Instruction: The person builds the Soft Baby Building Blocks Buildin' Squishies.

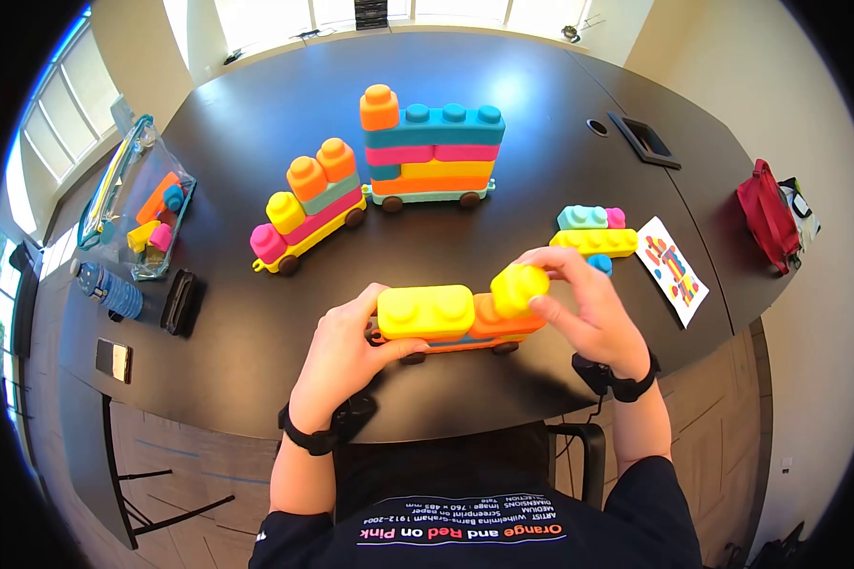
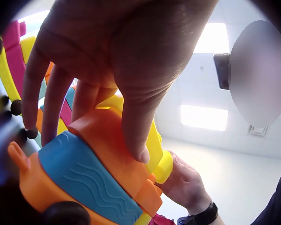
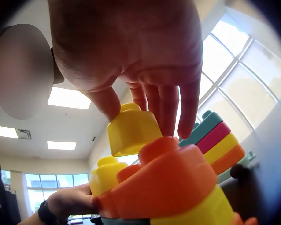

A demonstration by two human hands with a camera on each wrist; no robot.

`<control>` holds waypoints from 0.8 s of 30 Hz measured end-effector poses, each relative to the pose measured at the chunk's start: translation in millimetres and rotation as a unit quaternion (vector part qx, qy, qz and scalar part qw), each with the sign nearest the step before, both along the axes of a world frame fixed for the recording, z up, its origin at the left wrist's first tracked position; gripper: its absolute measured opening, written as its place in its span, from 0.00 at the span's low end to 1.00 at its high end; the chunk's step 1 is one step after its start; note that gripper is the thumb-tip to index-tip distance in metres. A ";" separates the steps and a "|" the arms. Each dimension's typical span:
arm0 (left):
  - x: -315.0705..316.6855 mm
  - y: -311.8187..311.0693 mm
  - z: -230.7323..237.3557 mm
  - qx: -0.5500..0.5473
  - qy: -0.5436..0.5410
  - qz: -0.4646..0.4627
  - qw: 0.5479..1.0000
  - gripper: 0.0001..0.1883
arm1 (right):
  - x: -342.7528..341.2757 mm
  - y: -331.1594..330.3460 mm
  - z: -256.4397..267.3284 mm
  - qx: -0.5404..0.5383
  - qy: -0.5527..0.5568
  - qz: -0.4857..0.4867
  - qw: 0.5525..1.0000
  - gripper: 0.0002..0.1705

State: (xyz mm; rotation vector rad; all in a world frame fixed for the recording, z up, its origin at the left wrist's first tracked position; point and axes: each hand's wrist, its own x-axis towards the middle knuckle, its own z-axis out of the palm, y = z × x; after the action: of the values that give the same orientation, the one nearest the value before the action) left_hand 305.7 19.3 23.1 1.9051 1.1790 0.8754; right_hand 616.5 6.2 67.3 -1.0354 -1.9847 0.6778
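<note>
In front of the body stands a toy wagon with an orange base (image 2: 35,180) and dark wheels. It carries a blue block (image 2: 84,171), orange blocks (image 3: 173,183) and a two-stud yellow block (image 1: 425,313). My left hand (image 1: 337,337) grips the wagon's left part, its thumb along the near side and its fingers on the far side. My right hand (image 1: 593,303) pinches a small one-stud yellow block (image 3: 133,133) between thumb and fingers. That block is tilted and close over the orange studs at the wagon's right end.
Farther back stand a yellow-based wagon (image 1: 323,228) and a taller teal-based wagon (image 1: 432,156). Loose blocks (image 1: 593,242) and a picture sheet (image 1: 672,270) lie right. A clear bag (image 1: 114,223), water bottle (image 1: 109,289) and black case (image 1: 180,302) sit left. A red bag (image 1: 767,216) is far right.
</note>
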 end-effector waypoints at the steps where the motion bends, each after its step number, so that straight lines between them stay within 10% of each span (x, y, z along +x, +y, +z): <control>1: 0.1 -0.1 0.5 0.003 0.003 -0.001 1.000 0.27 | -6.1 -1.6 1.7 -0.036 0.000 0.012 0.999 0.19; 20: 2.9 -0.9 4.6 -0.022 0.024 0.001 0.999 0.26 | -6.7 2.9 -28.4 -0.024 -0.036 0.004 0.999 0.23; 24: 2.6 -1.2 4.1 -0.015 0.035 0.001 0.999 0.26 | 40.1 13.9 -16.5 0.064 -0.161 -0.142 0.975 0.21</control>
State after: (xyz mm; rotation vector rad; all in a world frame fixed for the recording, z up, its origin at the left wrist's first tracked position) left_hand 308.3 18.1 27.2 1.9237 1.2295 0.7930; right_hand 656.6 20.1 50.8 -1.3826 -2.0605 0.2333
